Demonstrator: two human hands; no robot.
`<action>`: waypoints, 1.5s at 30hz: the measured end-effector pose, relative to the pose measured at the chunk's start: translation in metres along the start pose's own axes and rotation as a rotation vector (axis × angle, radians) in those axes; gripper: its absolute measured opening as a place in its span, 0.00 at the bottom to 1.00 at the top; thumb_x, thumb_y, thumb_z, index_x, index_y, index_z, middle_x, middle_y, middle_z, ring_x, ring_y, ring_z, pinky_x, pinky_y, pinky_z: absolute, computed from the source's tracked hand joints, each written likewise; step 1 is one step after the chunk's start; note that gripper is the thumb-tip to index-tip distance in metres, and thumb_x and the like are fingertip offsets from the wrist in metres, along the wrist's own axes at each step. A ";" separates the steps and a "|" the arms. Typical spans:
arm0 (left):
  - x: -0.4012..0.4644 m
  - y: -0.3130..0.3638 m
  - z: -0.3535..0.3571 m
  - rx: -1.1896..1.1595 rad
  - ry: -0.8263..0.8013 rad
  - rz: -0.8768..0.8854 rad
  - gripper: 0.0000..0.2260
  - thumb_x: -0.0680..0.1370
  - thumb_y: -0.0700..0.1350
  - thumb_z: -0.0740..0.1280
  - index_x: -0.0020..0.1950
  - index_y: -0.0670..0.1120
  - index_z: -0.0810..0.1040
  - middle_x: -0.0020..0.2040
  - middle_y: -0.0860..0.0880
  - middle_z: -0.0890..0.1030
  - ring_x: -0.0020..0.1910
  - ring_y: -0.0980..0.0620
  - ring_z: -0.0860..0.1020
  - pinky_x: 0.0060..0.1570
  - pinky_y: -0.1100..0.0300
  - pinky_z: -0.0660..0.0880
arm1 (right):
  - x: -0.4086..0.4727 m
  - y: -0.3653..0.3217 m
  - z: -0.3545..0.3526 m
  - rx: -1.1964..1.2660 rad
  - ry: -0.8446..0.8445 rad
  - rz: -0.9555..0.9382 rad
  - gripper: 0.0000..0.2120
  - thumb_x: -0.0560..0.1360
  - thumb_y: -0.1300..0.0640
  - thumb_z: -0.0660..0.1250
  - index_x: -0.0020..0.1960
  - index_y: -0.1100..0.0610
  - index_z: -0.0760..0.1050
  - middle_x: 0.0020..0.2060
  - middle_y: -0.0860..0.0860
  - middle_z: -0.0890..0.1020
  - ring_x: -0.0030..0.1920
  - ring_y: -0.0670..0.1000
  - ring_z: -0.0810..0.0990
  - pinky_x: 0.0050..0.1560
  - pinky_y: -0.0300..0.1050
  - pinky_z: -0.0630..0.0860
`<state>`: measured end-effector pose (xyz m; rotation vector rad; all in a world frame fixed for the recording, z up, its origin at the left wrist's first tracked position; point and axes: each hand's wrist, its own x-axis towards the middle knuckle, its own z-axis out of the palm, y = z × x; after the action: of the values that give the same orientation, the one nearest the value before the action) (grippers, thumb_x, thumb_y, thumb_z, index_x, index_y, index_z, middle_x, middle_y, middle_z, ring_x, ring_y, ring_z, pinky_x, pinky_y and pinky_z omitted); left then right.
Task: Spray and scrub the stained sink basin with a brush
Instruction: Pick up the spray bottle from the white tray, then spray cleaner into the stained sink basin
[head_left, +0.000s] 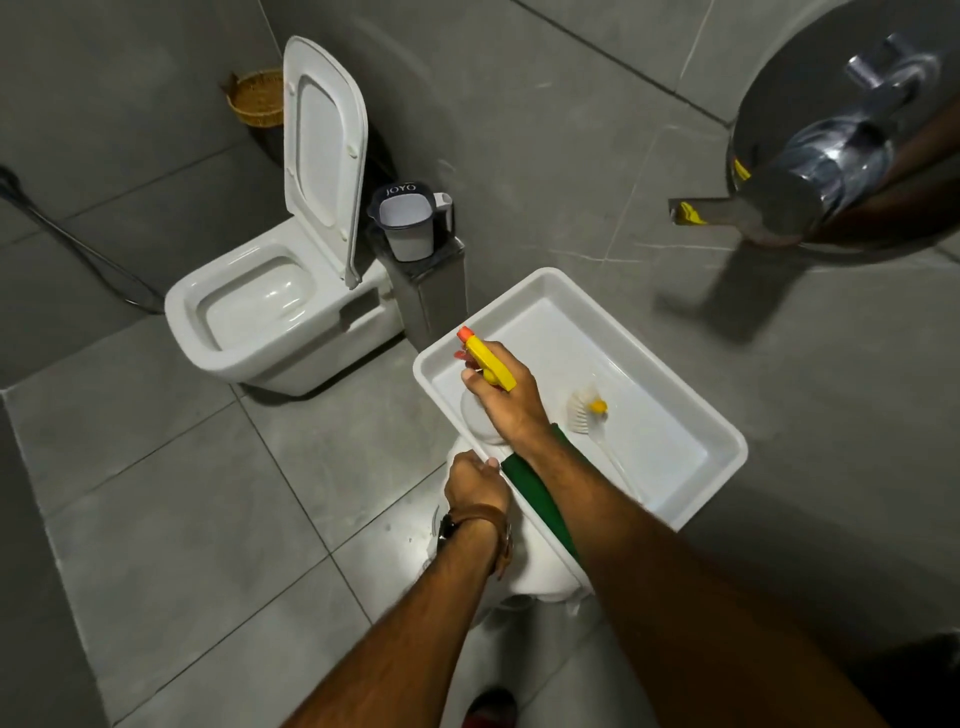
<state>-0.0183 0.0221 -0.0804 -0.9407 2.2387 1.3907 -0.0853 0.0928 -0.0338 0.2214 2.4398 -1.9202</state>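
Observation:
A white rectangular basin is held up over the grey bathroom floor. My left hand grips its near left rim. My right hand is shut on a spray bottle with a yellow trigger head and orange nozzle, held inside the basin and pointing toward its far left corner. A white brush with a yellow collar and a long white handle lies on the basin floor, just right of my right hand. A green item lies along the near wall under my right forearm.
A white toilet with its lid raised stands to the left. Beside it a white mug sits on a grey ledge, and a wicker basket is in the corner. A chrome tap juts out at upper right. A white round object sits under the basin.

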 end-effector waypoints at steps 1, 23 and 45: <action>0.000 0.000 0.000 -0.002 -0.007 -0.010 0.03 0.78 0.44 0.65 0.46 0.45 0.77 0.45 0.44 0.83 0.47 0.41 0.80 0.50 0.52 0.77 | -0.002 -0.002 -0.002 0.000 -0.001 -0.010 0.21 0.82 0.62 0.66 0.73 0.50 0.76 0.61 0.49 0.85 0.63 0.48 0.82 0.65 0.37 0.77; -0.232 0.035 0.035 0.140 -0.231 0.578 0.16 0.81 0.41 0.58 0.66 0.35 0.74 0.64 0.35 0.76 0.64 0.37 0.73 0.63 0.52 0.67 | -0.318 -0.155 -0.229 0.220 0.489 -0.097 0.19 0.76 0.49 0.70 0.64 0.33 0.80 0.53 0.56 0.87 0.53 0.48 0.87 0.35 0.40 0.79; -0.479 -0.160 0.099 0.317 -0.500 0.814 0.18 0.83 0.50 0.52 0.67 0.42 0.72 0.59 0.37 0.79 0.55 0.35 0.77 0.55 0.48 0.74 | -0.805 -0.050 -0.319 -0.036 0.911 0.670 0.06 0.76 0.31 0.64 0.50 0.28 0.78 0.28 0.38 0.83 0.27 0.46 0.83 0.31 0.46 0.84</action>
<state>0.4327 0.2321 0.0530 0.4491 2.3880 1.2734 0.7255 0.3149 0.1794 1.9713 2.2486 -1.6182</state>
